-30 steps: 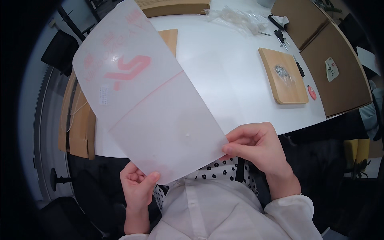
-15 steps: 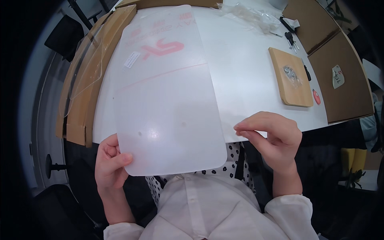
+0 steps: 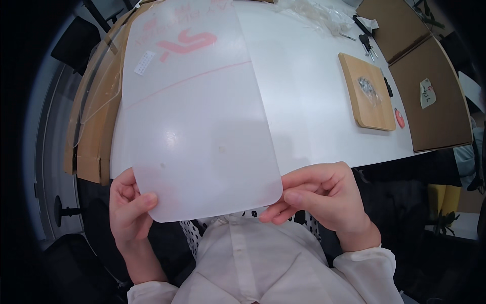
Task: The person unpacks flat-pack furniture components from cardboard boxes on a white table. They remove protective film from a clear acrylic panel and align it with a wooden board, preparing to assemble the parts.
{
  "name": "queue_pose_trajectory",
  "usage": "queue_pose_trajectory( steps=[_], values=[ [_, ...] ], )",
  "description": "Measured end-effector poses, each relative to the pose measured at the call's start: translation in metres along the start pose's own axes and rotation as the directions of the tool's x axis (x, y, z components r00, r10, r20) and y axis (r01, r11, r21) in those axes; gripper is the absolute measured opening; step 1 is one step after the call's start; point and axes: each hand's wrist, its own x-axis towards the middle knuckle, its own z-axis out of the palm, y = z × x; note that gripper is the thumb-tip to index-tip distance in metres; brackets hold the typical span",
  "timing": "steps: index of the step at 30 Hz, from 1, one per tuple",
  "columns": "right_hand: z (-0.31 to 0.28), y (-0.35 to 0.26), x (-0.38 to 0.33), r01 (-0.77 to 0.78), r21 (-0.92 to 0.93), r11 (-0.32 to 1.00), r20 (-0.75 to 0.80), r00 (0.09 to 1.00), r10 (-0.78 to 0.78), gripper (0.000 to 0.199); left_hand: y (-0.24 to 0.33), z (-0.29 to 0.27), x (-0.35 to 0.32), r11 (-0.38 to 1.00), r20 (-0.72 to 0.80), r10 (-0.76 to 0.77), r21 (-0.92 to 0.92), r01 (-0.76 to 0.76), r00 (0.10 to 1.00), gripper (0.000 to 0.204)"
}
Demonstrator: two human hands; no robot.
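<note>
Your left hand [image 3: 132, 213] grips the lower left corner of a translucent plastic sheet [image 3: 200, 121], thumb laid over the front face and the other fingers curled behind it. Your right hand [image 3: 321, 200] pinches the lower right corner of the same sheet, thumb and forefinger pressed together on its rounded edge, remaining fingers loosely bent below. Both hands are closed on the sheet; neither is spread.

The sheet stands between your two hands and runs away from them over the white table [image 3: 314, 101], its near edge just above your white shirt [image 3: 243, 263]. It is frosted, with rounded corners, a thin pink line crossing it slantwise and a red printed mark [image 3: 188, 43] near its far end (lettering not recorded). A small white label [image 3: 144, 62] sits on the sheet to the left of that mark.

Beyond your left hand, at the table's left edge, flat brown cardboard [image 3: 88, 131] lies with a clear plastic piece [image 3: 98, 96] over it. Beyond your right hand, well apart from it, a wooden board [image 3: 367, 91] lies on the table with a small clear-wrapped item [image 3: 368, 90] on top. Just beside the board's right side lie a dark pen-like object [image 3: 388, 87] and a small red round object [image 3: 400, 118]. Farther right is a brown cardboard panel [image 3: 430, 111] bearing a pale sticker [image 3: 427, 93]. At the far end of the table, crumpled clear plastic [image 3: 314, 12] and a set of keys [image 3: 365, 43] are visible.
</note>
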Motion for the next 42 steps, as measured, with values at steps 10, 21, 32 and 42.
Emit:
queue_pose_trajectory(
  steps=[10,21,32,42],
  values=[
    [0.001,-0.001,0.001,-0.015,0.002,1.0,-0.039,0.999,0.015,0.019,0.001,0.002,-0.002,0.996,-0.027,0.057,0.069,-0.055,0.998,0.043],
    [-0.001,-0.003,0.001,-0.021,0.019,1.0,-0.046,0.999,0.022,0.019,0.002,-0.001,-0.002,0.991,-0.008,0.035,0.129,-0.034,0.999,0.044],
    [-0.002,-0.001,-0.001,-0.027,0.017,0.999,-0.053,0.998,0.028,0.018,0.001,0.0,-0.003,0.984,-0.017,0.023,0.178,-0.02,1.0,0.048],
    [-0.005,0.008,0.003,0.012,-0.028,1.0,-0.076,0.997,-0.015,0.016,-0.002,0.005,-0.005,0.989,-0.031,0.055,0.136,-0.051,0.998,0.048]
  ],
)
